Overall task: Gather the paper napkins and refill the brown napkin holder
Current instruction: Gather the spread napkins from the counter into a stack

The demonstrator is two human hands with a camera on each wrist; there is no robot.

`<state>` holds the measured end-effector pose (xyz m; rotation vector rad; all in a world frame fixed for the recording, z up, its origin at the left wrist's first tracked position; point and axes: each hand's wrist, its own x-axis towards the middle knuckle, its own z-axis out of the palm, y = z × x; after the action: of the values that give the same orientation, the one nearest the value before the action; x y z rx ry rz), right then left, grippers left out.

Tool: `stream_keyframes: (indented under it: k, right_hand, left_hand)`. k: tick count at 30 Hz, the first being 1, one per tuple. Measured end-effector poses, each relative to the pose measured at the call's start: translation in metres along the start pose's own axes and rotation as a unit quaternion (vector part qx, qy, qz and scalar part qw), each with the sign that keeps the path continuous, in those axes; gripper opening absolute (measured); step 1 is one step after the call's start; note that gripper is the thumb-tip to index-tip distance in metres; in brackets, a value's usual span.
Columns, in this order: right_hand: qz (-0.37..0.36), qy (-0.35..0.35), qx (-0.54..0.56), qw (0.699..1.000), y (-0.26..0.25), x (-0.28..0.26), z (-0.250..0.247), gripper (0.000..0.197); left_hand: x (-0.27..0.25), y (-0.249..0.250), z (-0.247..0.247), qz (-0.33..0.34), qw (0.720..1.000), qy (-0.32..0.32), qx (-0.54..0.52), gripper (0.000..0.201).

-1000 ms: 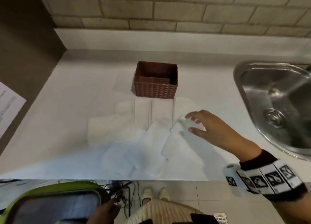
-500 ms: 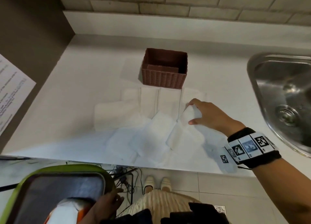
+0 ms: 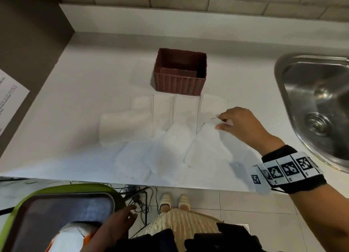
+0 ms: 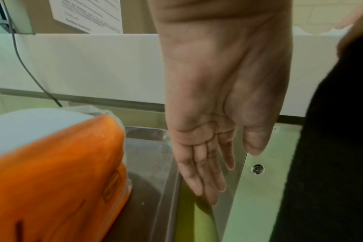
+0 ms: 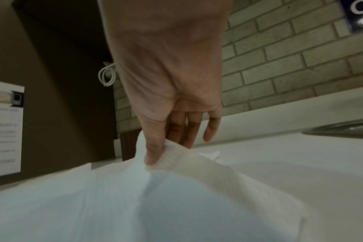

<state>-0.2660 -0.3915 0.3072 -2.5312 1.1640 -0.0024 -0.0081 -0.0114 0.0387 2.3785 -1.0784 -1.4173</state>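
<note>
Several white paper napkins (image 3: 170, 138) lie spread on the white counter (image 3: 85, 100) in front of the brown wicker napkin holder (image 3: 180, 81), which stands upright and looks empty. My right hand (image 3: 219, 122) pinches the far corner of the rightmost napkin (image 3: 207, 144) between thumb and fingers and lifts it a little; the right wrist view shows that napkin (image 5: 176, 188) hanging from the thumb (image 5: 153, 147). The holder (image 5: 130, 144) peeks out behind the hand. My left hand (image 4: 209, 172) hangs below the counter edge with straight fingers and holds nothing.
A steel sink (image 3: 321, 104) is set into the counter at the right. A brick wall (image 3: 188, 0) backs the counter and a dark panel with a paper notice (image 3: 9, 96) closes the left side. Below, a green-rimmed bin (image 3: 56, 214) holds an orange pack (image 4: 52, 172).
My right hand reached to the rightmost napkin, closed thumb and fingers on its far corner and began raising it. The left hand stayed low beside the bin.
</note>
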Motion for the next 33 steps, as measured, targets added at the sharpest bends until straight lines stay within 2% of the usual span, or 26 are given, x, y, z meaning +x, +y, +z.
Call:
stream_keyframes:
  k: [1, 2, 5, 6, 7, 9, 10, 12, 13, 15, 17, 18, 20, 22, 23, 25, 26, 31, 33]
  right_hand:
    - [-0.001, 0.001, 0.011, 1.0, 0.0, -0.002, -0.002, 0.025]
    - [-0.006, 0.004, 0.023, 1.0, 0.0, -0.004, -0.005, 0.024]
    - [-0.007, 0.01, 0.044, 0.999, -0.006, -0.014, -0.027, 0.021]
    - [-0.009, 0.02, 0.058, 0.998, -0.008, -0.019, -0.038, 0.02]
    - [-0.009, 0.032, 0.082, 0.996, -0.014, -0.024, -0.05, 0.017]
    - [-0.005, 0.066, 0.207, 0.976, -0.032, -0.033, -0.072, 0.006]
    - [-0.006, 0.073, 0.296, 0.952, -0.042, -0.034, -0.078, 0.001]
    - [-0.019, 0.053, 0.429, 0.902, -0.068, -0.031, -0.08, 0.009]
    - [-0.021, 0.039, 0.471, 0.881, -0.08, -0.028, -0.074, 0.012]
    - [-0.01, 0.021, 0.503, 0.864, -0.101, -0.023, -0.057, 0.008]
    - [0.017, 0.012, 0.493, 0.87, -0.111, -0.018, -0.038, 0.019]
    - [0.032, 0.003, 0.476, 0.879, -0.11, -0.017, -0.03, 0.023]
    - [0.076, -0.005, 0.408, 0.91, -0.095, -0.016, -0.016, 0.033]
    - [0.138, -0.014, 0.24, 0.961, -0.07, -0.02, -0.002, 0.057]
    - [0.173, -0.024, 0.148, 0.973, -0.059, -0.024, 0.005, 0.07]
    - [0.229, -0.049, 0.017, 0.972, -0.045, -0.031, 0.022, 0.086]
    - [0.245, -0.057, -0.014, 0.968, -0.042, -0.033, 0.029, 0.088]
    - [0.259, -0.042, 0.04, 0.964, -0.037, -0.032, 0.038, 0.069]
    - [0.265, -0.028, 0.055, 0.962, -0.038, -0.03, 0.037, 0.078]
  left_hand:
    - [-0.005, 0.002, -0.006, 0.005, 1.0, -0.001, 0.003, 0.117]
    - [-0.017, 0.009, -0.017, 0.008, 1.0, -0.013, 0.008, 0.112]
    - [-0.089, 0.068, -0.077, 0.037, 0.996, -0.079, 0.019, 0.054]
    - [-0.112, 0.094, -0.101, 0.057, 0.994, -0.088, -0.015, 0.036]
    - [-0.131, 0.122, -0.123, 0.075, 0.99, -0.103, -0.062, 0.028]
    - [-0.155, 0.168, -0.161, 0.142, 0.977, -0.094, -0.127, 0.026]
    - [-0.16, 0.192, -0.178, 0.196, 0.966, -0.051, -0.158, 0.032]
    - [-0.154, 0.246, -0.197, 0.283, 0.934, 0.024, -0.216, 0.046]
    - [-0.145, 0.265, -0.199, 0.31, 0.919, 0.043, -0.24, 0.05]
    - [-0.122, 0.293, -0.192, 0.306, 0.907, 0.045, -0.285, 0.063]
    - [-0.108, 0.31, -0.183, 0.27, 0.916, 0.035, -0.295, 0.069]
    - [-0.104, 0.314, -0.179, 0.252, 0.922, 0.05, -0.288, 0.065]
    - [-0.101, 0.308, -0.178, 0.21, 0.925, 0.095, -0.302, 0.041]
    - [-0.094, 0.292, -0.181, 0.165, 0.92, 0.12, -0.334, 0.023]
    - [-0.091, 0.282, -0.184, 0.145, 0.917, 0.13, -0.347, 0.02]
    - [-0.087, 0.265, -0.189, 0.127, 0.911, 0.157, -0.36, 0.015]
    - [-0.086, 0.259, -0.191, 0.124, 0.908, 0.173, -0.36, 0.012]
    - [-0.083, 0.236, -0.193, 0.121, 0.892, 0.203, -0.387, 0.014]
    - [-0.083, 0.23, -0.193, 0.12, 0.887, 0.204, -0.396, 0.016]
